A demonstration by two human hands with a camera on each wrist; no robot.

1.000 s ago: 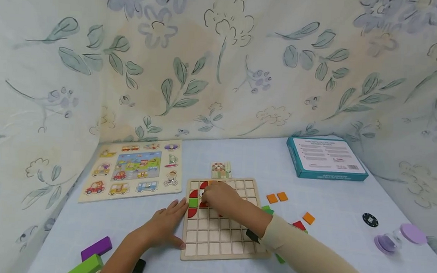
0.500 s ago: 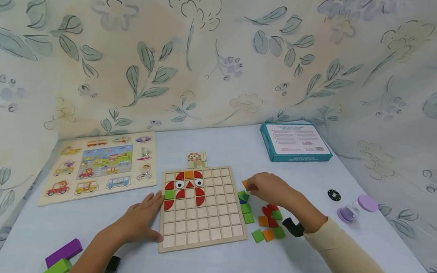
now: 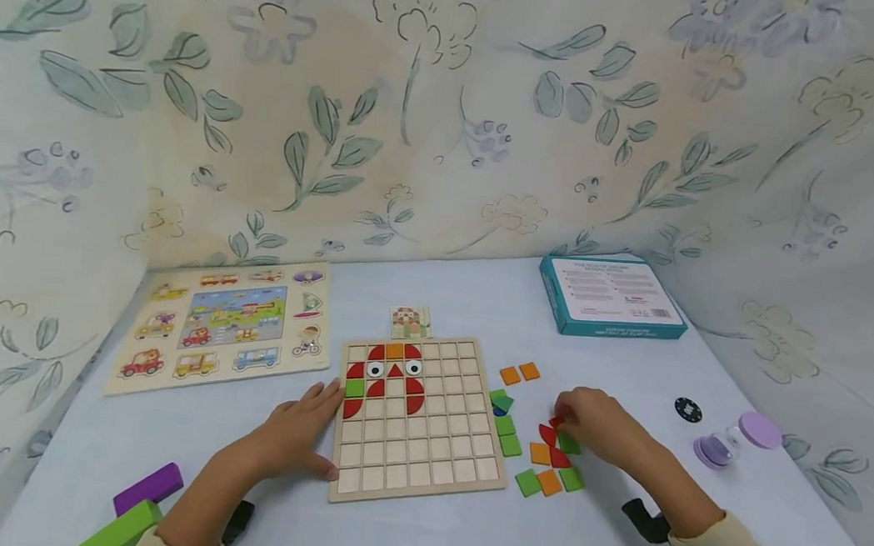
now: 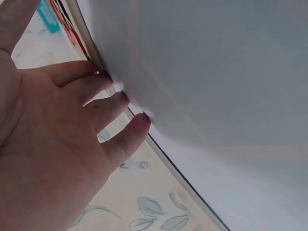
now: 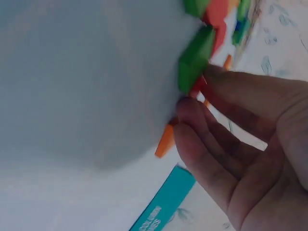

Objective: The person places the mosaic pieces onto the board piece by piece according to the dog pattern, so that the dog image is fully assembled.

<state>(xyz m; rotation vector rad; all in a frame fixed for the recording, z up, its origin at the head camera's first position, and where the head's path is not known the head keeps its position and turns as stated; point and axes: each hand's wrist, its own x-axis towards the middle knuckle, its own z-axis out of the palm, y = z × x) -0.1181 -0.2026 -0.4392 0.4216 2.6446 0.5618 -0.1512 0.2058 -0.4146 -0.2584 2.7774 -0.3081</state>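
Note:
My left hand (image 3: 288, 435) rests on the table, its spread fingers and thumb touching the left edge of a wooden grid board (image 3: 423, 499). On the board's upper left sit several red tiles, an orange tile (image 3: 395, 351), a green tile (image 3: 355, 387) and two eye tiles (image 3: 375, 369). To the right of the board, my right hand (image 3: 600, 425) is at the loose pile. Its thumb and fingertips pinch a small red tile (image 5: 198, 86), mostly hidden by the fingers. A green tile (image 5: 196, 57) lies right beside that thumb in the right wrist view.
A picture card (image 3: 411, 322) lies behind the board. A vehicle puzzle (image 3: 307, 315) stands at back left, a teal box (image 3: 616, 296) at back right. Two orange tiles (image 3: 510, 375) lie apart. A black disc (image 3: 688, 409), purple hourglass (image 3: 715, 450) and purple block (image 3: 149, 489) are around.
My right hand has left the board's upper left, passed the orange tiles and come to the red and green pile, where it pinches a red tile. The left hand stays at the board's edge.

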